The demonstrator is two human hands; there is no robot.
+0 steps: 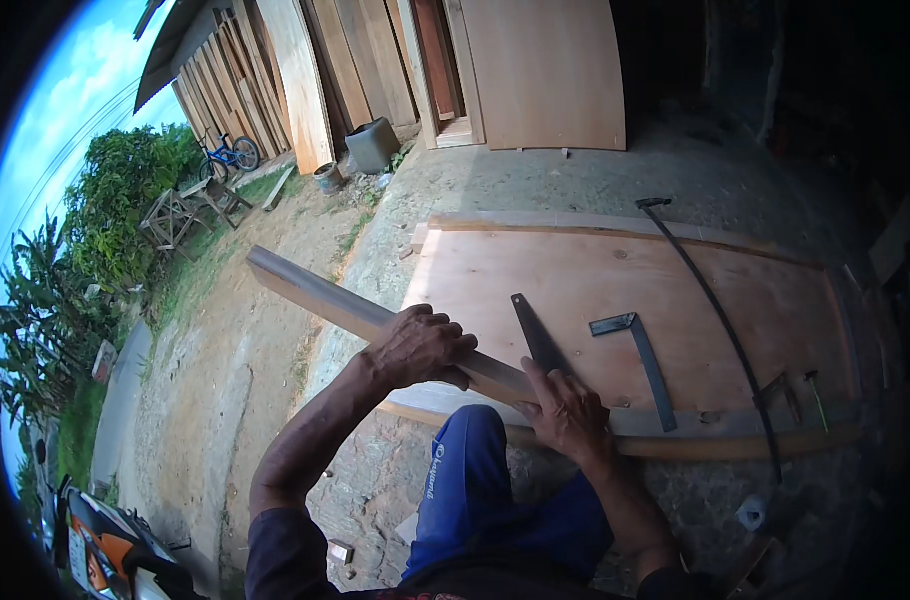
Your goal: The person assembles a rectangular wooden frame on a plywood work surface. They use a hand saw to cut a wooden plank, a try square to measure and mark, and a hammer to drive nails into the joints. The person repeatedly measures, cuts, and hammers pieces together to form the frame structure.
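- Left hand: fingers wrapped over the wooden beam, gripping it partway along.
- Right hand: at the beam's lower right end; cannot tell whether it clasps the beam or the handsaw beside it.
- Beam: slanted in front of the framed plywood panel, far end up-left.
- On the panel: 1 try square, 1 bar clamp.

A framed panel bears a handsaw, a square — plus a long bar.
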